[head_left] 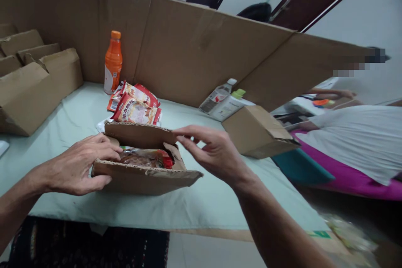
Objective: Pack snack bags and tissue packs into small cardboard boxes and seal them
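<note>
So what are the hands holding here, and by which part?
The left hand grips the cardboard box by its left end; the right hand pinches the right corner of its rear flap.

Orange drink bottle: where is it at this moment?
Head view, left of centre: the orange drink bottle stands upright by the cardboard wall, just behind the snack packets, beyond the open box in the left hand.

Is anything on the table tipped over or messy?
Yes. The clear bottle at the back lies tipped over near the cardboard wall, while the orange bottle stands upright. The snack packets sit in a loose heap behind the open box, whose flap edges look torn.
</note>
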### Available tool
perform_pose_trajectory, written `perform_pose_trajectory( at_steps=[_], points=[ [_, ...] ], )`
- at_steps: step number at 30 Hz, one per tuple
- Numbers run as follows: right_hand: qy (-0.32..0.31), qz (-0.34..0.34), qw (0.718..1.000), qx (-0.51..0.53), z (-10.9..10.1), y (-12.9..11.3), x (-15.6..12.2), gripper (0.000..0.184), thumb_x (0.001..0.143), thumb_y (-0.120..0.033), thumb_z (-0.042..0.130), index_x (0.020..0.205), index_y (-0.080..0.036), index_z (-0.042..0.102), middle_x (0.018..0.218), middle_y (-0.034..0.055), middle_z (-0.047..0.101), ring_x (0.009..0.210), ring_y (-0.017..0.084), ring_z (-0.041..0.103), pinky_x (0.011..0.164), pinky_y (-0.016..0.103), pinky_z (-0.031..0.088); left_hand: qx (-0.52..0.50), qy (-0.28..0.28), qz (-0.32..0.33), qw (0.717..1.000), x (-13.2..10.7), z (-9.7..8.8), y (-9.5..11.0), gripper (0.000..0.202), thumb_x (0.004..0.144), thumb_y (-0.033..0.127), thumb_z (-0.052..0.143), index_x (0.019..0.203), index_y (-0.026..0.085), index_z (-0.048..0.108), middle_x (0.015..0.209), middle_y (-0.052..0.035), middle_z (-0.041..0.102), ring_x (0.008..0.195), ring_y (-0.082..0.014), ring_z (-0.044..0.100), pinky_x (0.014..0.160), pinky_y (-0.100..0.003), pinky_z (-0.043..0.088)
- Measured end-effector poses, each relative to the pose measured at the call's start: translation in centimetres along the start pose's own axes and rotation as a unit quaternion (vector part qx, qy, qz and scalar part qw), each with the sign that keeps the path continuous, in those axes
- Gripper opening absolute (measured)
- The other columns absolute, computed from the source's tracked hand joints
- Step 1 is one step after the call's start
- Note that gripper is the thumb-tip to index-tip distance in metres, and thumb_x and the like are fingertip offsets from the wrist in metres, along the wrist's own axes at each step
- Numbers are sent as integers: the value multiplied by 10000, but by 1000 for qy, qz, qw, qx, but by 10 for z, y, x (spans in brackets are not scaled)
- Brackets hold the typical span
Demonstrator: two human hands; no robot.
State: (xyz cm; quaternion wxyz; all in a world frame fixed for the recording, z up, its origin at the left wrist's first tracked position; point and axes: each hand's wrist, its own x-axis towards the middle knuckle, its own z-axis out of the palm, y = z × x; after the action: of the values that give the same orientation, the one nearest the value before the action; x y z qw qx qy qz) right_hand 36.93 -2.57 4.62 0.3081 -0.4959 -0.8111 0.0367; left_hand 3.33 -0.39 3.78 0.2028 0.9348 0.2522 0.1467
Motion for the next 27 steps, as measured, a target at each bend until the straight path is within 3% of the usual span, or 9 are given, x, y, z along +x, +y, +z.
perform_pose_trajectory(
  at_steps=[3, 5, 9, 13, 16, 19, 22, 25, 27],
  points=[
    [57, 5, 998, -20, -4, -3, 5, 342, 1014, -427, 566, 1245, -231, 726, 1286, 112, 742, 1196, 291, 682, 997, 471, 574, -17, 11, -22, 1000, -1, 0, -1, 324, 909, 299, 620, 1220, 231, 677, 1234, -70, 688, 1165, -269, 608, 1003, -397, 519],
    [-8, 3, 1000, 5, -4, -5, 8, 450, 1028, -520, 521, 1326, -228, 692, 1369, 118, 704, 1258, 308, 652, 1041, 491, 549, -26, 26, -36, 999, 0, 1, -1, 324, 958, 364, 591, 1245, 240, 675, 1203, -69, 686, 1112, -259, 626, 958, -382, 531],
    [-182, 4, 979, 92, -4, -3, 1, 566, 1059, -620, 374, 1270, -244, 740, 1307, 99, 741, 1227, 301, 681, 1069, 485, 534, -18, 70, -47, 996, 0, 7, -1, 298, 976, 415, 586, 1179, 230, 703, 1129, -71, 693, 1025, -243, 654, 868, -351, 546],
    [-217, 8, 971, 103, -6, 1, -14, 671, 973, -720, 500, 1412, -239, 662, 1483, 120, 629, 1378, 336, 579, 1147, 552, 479, 1, 172, -32, 985, -5, 21, 3, 215, 957, 380, 660, 1075, 202, 680, 1009, -51, 706, 945, -220, 673, 817, -322, 556],
    [-237, -1, 968, 79, -7, -2, -18, 644, 966, -653, 579, 1456, -238, 624, 1532, 117, 584, 1417, 325, 546, 1176, 549, 461, 47, 254, -18, 966, -11, 31, 7, 233, 958, 325, 688, 1137, 190, 625, 1082, -74, 687, 1025, -238, 672, 918, -364, 558],
    [-237, -11, 971, 43, -4, -8, -17, 519, 983, -488, 619, 1427, -221, 650, 1528, 120, 586, 1404, 313, 562, 1177, 520, 472, 111, 287, -26, 951, -12, 37, 8, 358, 960, 324, 679, 1269, 163, 594, 1318, -166, 593, 1207, -311, 606, 992, -445, 547],
    [-219, -28, 975, 20, 1, -12, -17, 410, 1009, -347, 566, 1376, -211, 688, 1494, 123, 617, 1360, 297, 603, 1149, 499, 506, 123, 262, -15, 957, -10, 37, 5, 299, 971, 281, 636, 1249, 171, 629, 1399, -168, 595, 1332, -350, 531, 1058, -507, 508],
    [-201, -49, 978, 22, 7, -9, -21, 386, 1023, -310, 541, 1364, -218, 696, 1476, 125, 632, 1354, 291, 610, 1129, 498, 524, 85, 228, -4, 970, -7, 38, 1, 195, 983, 248, 599, 1149, 188, 681, 1231, -109, 717, 1277, -314, 589, 1075, -503, 492],
    [-186, -56, 981, 26, 11, -5, -26, 394, 1030, -330, 548, 1386, -223, 679, 1486, 130, 622, 1364, 294, 601, 1124, 511, 526, 69, 226, -14, 972, -6, 39, -1, 189, 983, 263, 598, 1121, 184, 700, 1216, -111, 723, 1231, -306, 617, 1051, -496, 501]
  ],
)
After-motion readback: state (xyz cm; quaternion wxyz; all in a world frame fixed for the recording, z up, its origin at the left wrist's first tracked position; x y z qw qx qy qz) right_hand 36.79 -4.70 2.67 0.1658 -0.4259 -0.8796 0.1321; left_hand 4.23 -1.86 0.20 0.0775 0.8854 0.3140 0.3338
